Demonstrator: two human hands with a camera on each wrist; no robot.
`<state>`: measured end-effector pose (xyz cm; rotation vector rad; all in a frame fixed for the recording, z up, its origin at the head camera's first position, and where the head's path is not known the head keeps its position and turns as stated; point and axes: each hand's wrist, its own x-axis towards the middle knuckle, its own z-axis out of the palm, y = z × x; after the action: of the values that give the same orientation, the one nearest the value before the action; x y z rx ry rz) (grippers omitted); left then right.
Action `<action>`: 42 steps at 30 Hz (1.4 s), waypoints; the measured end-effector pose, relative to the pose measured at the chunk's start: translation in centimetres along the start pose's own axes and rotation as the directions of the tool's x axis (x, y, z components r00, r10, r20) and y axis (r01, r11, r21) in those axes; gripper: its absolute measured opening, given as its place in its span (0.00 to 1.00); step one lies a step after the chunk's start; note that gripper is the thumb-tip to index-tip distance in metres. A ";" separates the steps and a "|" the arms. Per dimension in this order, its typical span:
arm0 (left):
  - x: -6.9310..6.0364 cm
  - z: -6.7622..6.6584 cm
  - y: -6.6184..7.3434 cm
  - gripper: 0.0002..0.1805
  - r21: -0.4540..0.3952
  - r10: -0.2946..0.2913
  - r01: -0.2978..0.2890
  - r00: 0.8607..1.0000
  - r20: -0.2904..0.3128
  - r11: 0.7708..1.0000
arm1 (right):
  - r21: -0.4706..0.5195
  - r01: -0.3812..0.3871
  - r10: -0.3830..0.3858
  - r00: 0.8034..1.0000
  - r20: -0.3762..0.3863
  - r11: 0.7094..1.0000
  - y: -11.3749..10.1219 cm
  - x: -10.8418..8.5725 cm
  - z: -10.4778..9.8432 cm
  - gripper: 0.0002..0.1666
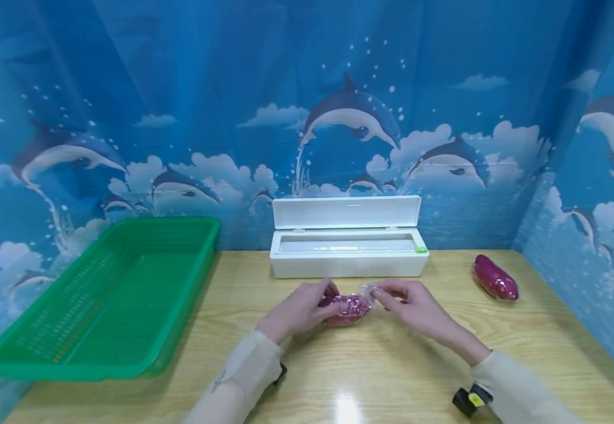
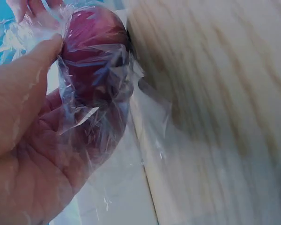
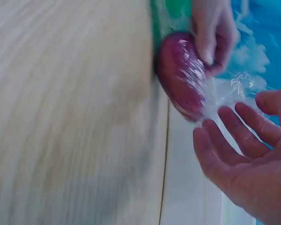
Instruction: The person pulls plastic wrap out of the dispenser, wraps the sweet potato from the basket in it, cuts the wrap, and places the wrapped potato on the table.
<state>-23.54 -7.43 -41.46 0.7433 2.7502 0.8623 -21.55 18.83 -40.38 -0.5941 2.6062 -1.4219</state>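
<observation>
A reddish-purple sweet potato [image 1: 346, 315] in crinkled cling film is held just above the table, in front of the white box. My left hand [image 1: 301, 309] grips its left end, thumb on the near side and fingers behind. In the left wrist view, loose film hangs from the sweet potato [image 2: 96, 61] across the left palm [image 2: 42, 168]. My right hand [image 1: 412, 306] is at the bunched film [image 1: 367, 290] on the other end. In the right wrist view, the right hand's fingers [image 3: 234, 140] are spread and loosely bent beside the film, thumb apart.
Behind the hands stands a white cling film box [image 1: 349, 265] with its lid raised and a green slider at its right end. A green plastic basket [image 1: 179, 330] is on the left. Another sweet potato [image 1: 494, 278], shiny as if wrapped, lies at the right.
</observation>
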 end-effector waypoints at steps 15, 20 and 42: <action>-2.6 -3.3 -2.4 0.41 -0.179 -0.071 0.095 0.988 0.136 0.979 | -0.745 0.277 -0.291 0.950 0.115 0.607 -0.5 2.3 3.4 0.30; -2.9 -3.6 -2.7 0.22 -0.183 -0.047 0.045 0.999 -0.006 0.982 | -0.736 0.282 -0.240 0.957 0.165 0.616 -1.2 2.8 3.4 0.33; -2.2 -1.0 0.4 0.27 0.065 -0.031 0.034 0.999 -0.033 0.997 | -0.393 0.286 -0.217 0.953 0.212 0.874 -0.1 2.6 3.4 0.30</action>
<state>-21.79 -8.68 -40.41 0.6998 2.8227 0.7882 -22.96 15.11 -41.93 -1.0886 2.7883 -0.8045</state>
